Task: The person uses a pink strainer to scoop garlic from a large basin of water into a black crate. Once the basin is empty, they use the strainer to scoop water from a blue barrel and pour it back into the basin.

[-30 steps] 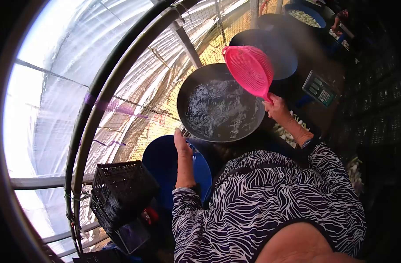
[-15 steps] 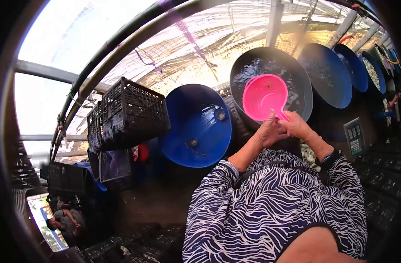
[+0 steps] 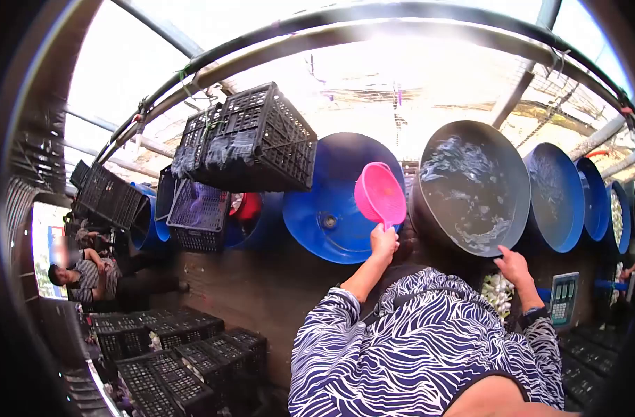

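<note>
My left hand (image 3: 383,244) is closed round the handle of a pink dipper (image 3: 381,194). Its bowl is tilted over the right side of a blue tub (image 3: 309,229); what it holds, if anything, is hidden. Inside that tub a round fitting shows near the bottom. To the right stands a large dark grey tub (image 3: 429,226) with rippling, cloudy water. By its near rim is my right hand (image 3: 516,267), with fingers apart and the fingertips at or just beside the edge; no object shows in it.
Black crates (image 3: 262,142) are stacked at the left, with more crates (image 3: 168,379) low on the floor. Further blue tubs (image 3: 557,201) line the right. A keypad device (image 3: 563,299) and white flowers (image 3: 497,292) are near my right arm. A person (image 3: 95,274) is at far left.
The dipper has moved left from over the grey tub to the blue tub. My right hand has left the handle and moved right to the grey tub's rim. The view has turned left.
</note>
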`<action>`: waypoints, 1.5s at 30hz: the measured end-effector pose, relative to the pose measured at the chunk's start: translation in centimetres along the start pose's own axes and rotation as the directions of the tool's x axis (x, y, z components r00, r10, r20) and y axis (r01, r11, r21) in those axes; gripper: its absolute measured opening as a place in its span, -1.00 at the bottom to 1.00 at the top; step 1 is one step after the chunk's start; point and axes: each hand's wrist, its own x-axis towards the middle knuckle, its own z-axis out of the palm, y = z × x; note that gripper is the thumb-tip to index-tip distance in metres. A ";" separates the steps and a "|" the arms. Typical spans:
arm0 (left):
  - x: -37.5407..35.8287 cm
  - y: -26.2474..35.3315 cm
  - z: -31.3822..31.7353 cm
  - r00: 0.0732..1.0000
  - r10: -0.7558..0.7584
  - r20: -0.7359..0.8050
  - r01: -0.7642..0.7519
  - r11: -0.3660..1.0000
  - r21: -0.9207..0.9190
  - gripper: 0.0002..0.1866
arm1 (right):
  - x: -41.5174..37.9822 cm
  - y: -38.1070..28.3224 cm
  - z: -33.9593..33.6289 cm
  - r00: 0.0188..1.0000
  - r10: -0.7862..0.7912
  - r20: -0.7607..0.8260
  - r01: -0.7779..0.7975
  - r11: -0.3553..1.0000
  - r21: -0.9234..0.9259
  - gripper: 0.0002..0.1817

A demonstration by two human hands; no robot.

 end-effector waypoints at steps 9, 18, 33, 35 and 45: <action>-2.8 7.6 -4.3 0.729 0.628 -0.271 -0.368 0.693 0.620 -0.67 | -10.7 14.2 15.4 0.942 0.297 0.158 -0.320 0.936 0.148 -0.62; -2.0 12.6 -6.5 0.607 0.743 -0.282 -0.335 0.561 0.757 -0.47 | -11.1 11.9 17.2 0.953 0.266 0.143 -0.301 0.886 0.353 -0.63; 3.9 26.4 -11.9 0.476 0.650 -0.592 -0.134 0.720 0.681 -0.60 | -12.7 14.6 19.9 0.924 0.366 0.109 -0.379 0.849 0.367 -0.59; 5.9 28.3 -12.8 0.468 0.583 -0.664 -0.094 0.780 0.618 -0.64 | -12.3 13.8 19.0 0.934 0.343 0.105 -0.357 0.859 0.367 -0.60; 10.7 32.2 -15.9 0.513 0.466 -0.721 -0.062 0.858 0.511 -0.48 | -11.8 14.2 15.8 0.959 0.270 0.081 -0.282 0.903 0.326 -0.63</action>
